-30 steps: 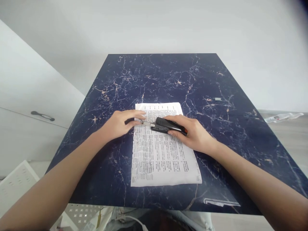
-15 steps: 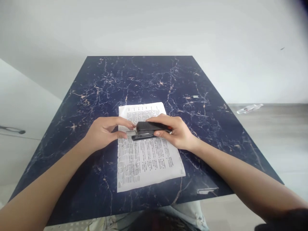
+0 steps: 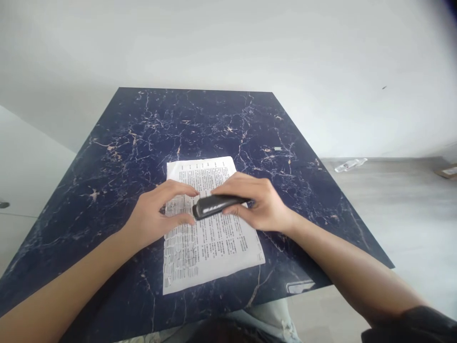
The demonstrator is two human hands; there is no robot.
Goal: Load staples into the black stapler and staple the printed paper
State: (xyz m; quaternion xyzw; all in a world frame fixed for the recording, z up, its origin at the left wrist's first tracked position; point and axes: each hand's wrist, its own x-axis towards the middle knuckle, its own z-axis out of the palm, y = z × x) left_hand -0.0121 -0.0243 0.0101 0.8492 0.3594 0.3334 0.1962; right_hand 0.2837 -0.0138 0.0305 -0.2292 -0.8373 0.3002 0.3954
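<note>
A black stapler point(image 3: 213, 205) is held above a printed sheet of paper point(image 3: 210, 243) that lies on the dark blue marbled table point(image 3: 150, 133). My right hand point(image 3: 259, 205) is wrapped round the stapler's rear half. My left hand point(image 3: 157, 216) is at the stapler's front end, thumb and fingers curled in a pinch against its tip. What the left fingers hold there I cannot make out.
A small pale scrap point(image 3: 277, 149) lies on the table to the back right. A white sticker point(image 3: 300, 287) sits by the near right corner. On the grey floor to the right lie a clear plastic wrapper point(image 3: 350, 165) and a cardboard piece point(image 3: 449, 171).
The stapler's metal front part, drawn out one second ago, has gone back in. Both hands stay together at the stapler. The view has swung right, so the table sits further left.
</note>
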